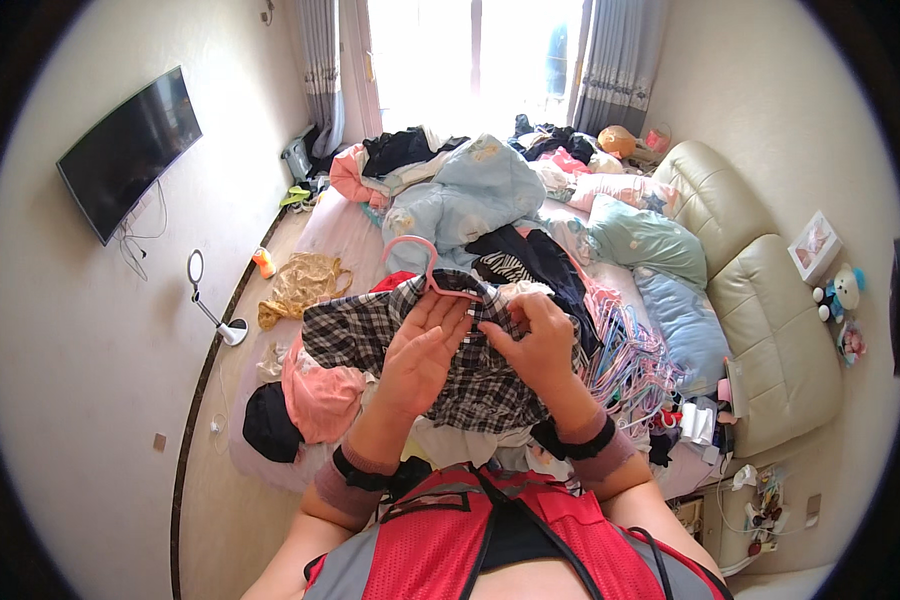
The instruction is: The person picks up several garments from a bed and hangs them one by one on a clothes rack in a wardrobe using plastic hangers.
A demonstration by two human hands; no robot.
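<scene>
A black-and-white plaid shirt (487,382) is in front of me, with a pink clothes hanger (430,262) at its collar. The hanger's hook points up and curves to the left. My left hand (429,349) lies against the shirt front below the hanger, palm showing and fingers stretched out; whether it grips any cloth is unclear. At the right side of the collar, my right hand (532,334) has bent fingers on the cloth and its thumb by the button edge. Pink cloth (322,394) and a black item (270,424) lie left of the shirt.
Many hangers (626,360) are heaped at the right on the bed (337,225). Behind the shirt are dark clothes (551,262), a light-blue quilt (480,187) and a green pillow (645,236). A golden-brown bag (304,281) lies left, near a white lamp (231,330).
</scene>
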